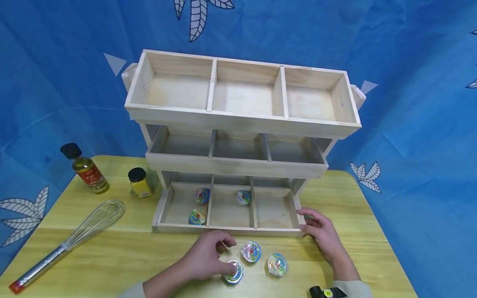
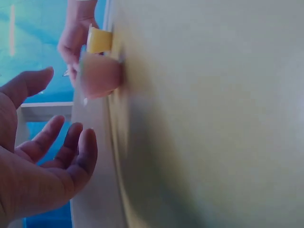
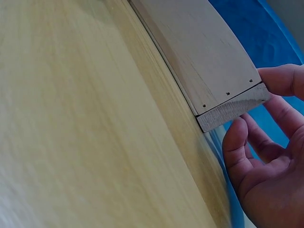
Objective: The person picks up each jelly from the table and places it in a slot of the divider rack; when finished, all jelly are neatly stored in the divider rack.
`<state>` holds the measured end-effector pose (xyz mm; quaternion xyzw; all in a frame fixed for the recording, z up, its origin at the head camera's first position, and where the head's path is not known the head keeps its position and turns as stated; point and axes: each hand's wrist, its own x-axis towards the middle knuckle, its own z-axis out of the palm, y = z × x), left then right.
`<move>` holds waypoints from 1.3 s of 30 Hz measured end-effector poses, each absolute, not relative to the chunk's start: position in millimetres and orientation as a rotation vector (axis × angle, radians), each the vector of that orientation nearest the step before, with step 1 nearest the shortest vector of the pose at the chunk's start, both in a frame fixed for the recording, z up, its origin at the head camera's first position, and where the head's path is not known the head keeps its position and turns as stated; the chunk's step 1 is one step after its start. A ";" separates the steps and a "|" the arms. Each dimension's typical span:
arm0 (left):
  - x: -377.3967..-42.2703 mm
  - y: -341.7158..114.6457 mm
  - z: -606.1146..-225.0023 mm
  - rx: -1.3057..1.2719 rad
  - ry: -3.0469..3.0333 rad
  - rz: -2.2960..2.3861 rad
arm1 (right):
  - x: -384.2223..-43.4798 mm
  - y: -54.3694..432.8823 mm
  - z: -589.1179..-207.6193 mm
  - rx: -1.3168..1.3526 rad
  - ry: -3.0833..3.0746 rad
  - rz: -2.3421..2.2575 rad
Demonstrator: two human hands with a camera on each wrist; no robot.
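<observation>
Clock positions are from the middle of the head view, 12 at the top. Left hand (image 1: 204, 257), between 6 and 7, isn't gripping anything: fingers loose and spread, thumb over a small lidded cup (image 1: 233, 271) at 6. Can't tell if the thumb actually touches the lid. A second cup (image 1: 251, 251) sits just beside it, also about 6, and a third cup (image 1: 277, 265) between 5 and 6, all on the wooden table (image 1: 123, 252).

Right hand (image 1: 323, 234), between 4 and 5, has thumb and fingers pinching the front corner of the wooden rack's bottom tray (image 1: 275, 232). That tray's left compartment has two more cups (image 1: 197, 217), the middle one has a single cup (image 1: 244, 197).

Label-wise: the lids have colourful print, too small to read. The oil bottle (image 1: 90, 174) at 9 wears a red label with pale lettering I can't make out. The yellow jar (image 1: 140, 184), black lid, between 8 and 9, has a tiny white label, also unreadable. There's a yellow sticker on the black wrist device (image 1: 337, 293) around 5. Whisk (image 1: 44, 265) lies at 8, red-tipped handle toward the near edge.
</observation>
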<state>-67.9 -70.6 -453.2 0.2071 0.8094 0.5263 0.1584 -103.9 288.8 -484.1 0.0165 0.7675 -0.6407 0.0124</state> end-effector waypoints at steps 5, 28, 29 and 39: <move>-62.6 -69.1 -462.8 0.603 2.204 1.482 | -105.1 288.5 -484.4 0.051 2.388 -1.994; -63.2 -72.7 -465.9 0.718 2.138 1.460 | -104.3 288.9 -485.7 0.050 2.387 -2.012; -64.3 -73.3 -464.0 0.710 2.130 1.469 | -104.4 289.1 -485.5 0.049 2.388 -2.007; -77.8 -76.8 -440.2 0.650 2.024 1.584 | -104.3 289.6 -485.3 0.037 2.395 -1.998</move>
